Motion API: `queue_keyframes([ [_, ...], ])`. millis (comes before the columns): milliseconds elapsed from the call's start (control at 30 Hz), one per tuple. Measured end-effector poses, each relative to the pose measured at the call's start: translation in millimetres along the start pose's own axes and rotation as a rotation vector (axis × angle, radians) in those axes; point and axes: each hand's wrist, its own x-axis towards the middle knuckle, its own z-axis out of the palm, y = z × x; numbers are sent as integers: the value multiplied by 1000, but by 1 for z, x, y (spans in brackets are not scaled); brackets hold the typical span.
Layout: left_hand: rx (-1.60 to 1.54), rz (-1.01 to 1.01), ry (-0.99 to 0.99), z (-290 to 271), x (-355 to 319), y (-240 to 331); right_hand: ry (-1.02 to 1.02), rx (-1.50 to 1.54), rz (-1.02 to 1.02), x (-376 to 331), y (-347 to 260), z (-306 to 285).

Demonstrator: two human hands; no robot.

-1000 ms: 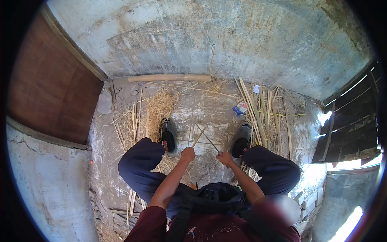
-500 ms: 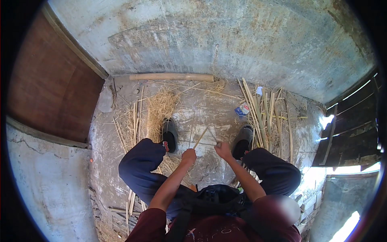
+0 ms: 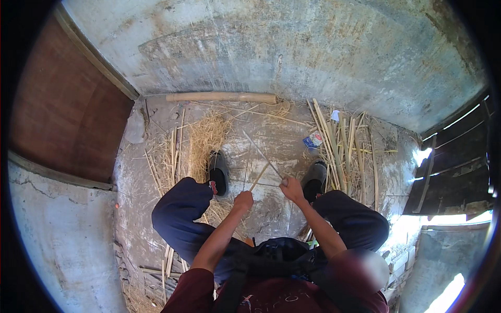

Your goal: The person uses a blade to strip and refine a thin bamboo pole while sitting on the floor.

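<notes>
My left hand (image 3: 243,200) is closed round the near end of a short bamboo strip (image 3: 260,177), which slants away to the upper right. In my right hand (image 3: 291,189) is the handle of a long, narrow grey knife (image 3: 255,144). Its blade points away and to the left, and crosses or passes close to the far tip of the strip. Whether blade and strip touch, I cannot tell. Both hands are between my knees, above the dusty floor (image 3: 271,219).
A heap of pale shavings (image 3: 205,138) and thin strips lies by my left shoe (image 3: 219,175). Split bamboo pieces (image 3: 334,143) and a blue-and-white packet (image 3: 312,140) are beyond my right shoe (image 3: 314,180). A bamboo pole (image 3: 222,97) rests along the wall (image 3: 292,47).
The knife, blurred and partly hidden before, now shows its full blade stretched out away and to the left. My right hand has shifted slightly away; my left hand has barely moved.
</notes>
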Motion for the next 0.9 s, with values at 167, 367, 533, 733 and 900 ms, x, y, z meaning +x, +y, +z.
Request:
queue_keyframes([
  [167, -19, -44, 10, 1, 0, -7, 120, 358, -98, 13, -55, -3],
  [367, 83, 130, -39, 11, 17, 4, -176, -195, -59, -31, 105, 63],
  [533, 0, 61, -87, 22, 5, 8, -277, -20, 282, -56, 106, 77],
  [733, 23, 80, -83, 30, 41, -19, -323, -246, 82, -29, 65, 44],
  [900, 0, 118, -67, 32, 35, -25, -60, -20, 56, -23, -1, 24],
])
